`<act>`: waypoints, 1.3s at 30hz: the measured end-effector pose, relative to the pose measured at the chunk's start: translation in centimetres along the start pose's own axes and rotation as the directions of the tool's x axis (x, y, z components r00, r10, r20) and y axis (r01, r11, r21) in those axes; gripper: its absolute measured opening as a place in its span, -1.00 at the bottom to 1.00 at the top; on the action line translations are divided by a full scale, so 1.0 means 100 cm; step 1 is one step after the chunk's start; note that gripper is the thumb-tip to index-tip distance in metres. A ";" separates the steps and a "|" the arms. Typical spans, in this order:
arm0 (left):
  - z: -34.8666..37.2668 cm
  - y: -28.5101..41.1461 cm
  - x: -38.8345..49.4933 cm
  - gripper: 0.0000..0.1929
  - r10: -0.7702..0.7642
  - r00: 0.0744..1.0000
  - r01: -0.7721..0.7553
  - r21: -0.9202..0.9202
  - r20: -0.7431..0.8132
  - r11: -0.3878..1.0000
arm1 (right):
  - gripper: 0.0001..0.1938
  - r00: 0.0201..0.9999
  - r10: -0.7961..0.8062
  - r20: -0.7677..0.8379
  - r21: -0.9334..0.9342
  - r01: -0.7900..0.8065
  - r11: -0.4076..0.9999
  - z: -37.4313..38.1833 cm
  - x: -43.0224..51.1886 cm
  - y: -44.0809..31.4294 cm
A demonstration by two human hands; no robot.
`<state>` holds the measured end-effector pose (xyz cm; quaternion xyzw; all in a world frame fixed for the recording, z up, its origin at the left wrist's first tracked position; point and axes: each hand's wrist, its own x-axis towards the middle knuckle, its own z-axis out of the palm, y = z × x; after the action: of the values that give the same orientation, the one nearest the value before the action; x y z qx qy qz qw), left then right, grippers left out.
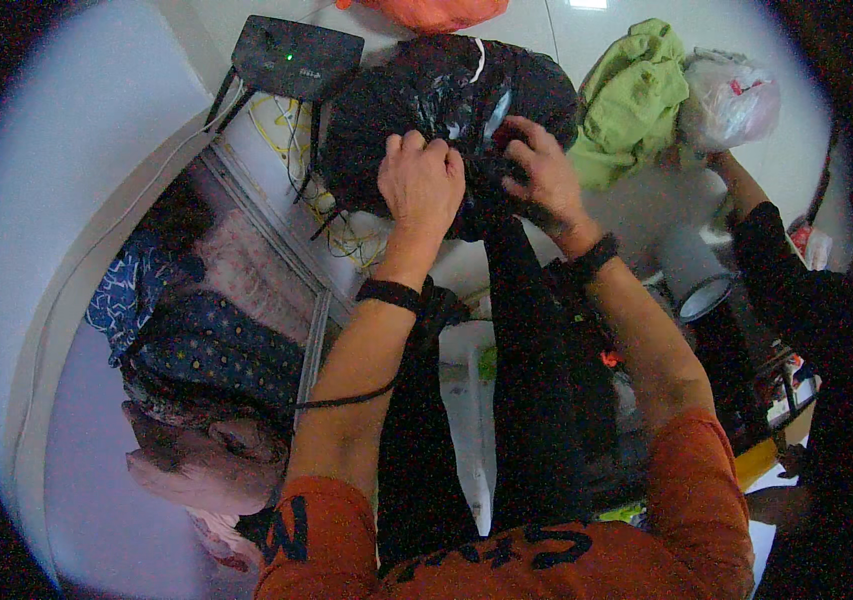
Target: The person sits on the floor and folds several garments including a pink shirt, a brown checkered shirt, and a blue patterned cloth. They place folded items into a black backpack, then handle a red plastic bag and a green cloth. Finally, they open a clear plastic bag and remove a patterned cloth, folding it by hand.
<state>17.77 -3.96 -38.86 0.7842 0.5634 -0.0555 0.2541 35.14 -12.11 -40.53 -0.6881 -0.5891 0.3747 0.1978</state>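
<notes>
A bulky black plastic bag, shiny in places, lies on the floor before me. My left hand has its fingers curled down into the plastic at the bag's near side. To its right, my right hand is bent over the same bag, slightly blurred. Its fingertips touch dark material, and whether they pinch it is unclear. A white strip shows on the bag's far side. Both wrists wear black bands.
A black router with a green light stands at the left, above tangled yellow cables. Folded patterned cloths fill a compartment on the left. Green cloth, a clear plastic bag and another person's arm are at the right.
</notes>
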 end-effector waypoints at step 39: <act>-0.093 -0.028 -0.012 -0.82 0.565 0.816 -0.559 -0.081 0.124 0.825 | -0.67 0.584 0.811 -0.033 0.765 -0.508 0.397 -0.113 -0.079 0.037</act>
<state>12.91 -0.07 -31.32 0.9040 0.2884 -0.0223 0.3148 45.84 -18.61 -33.70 -0.8011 -0.0183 0.4599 0.3827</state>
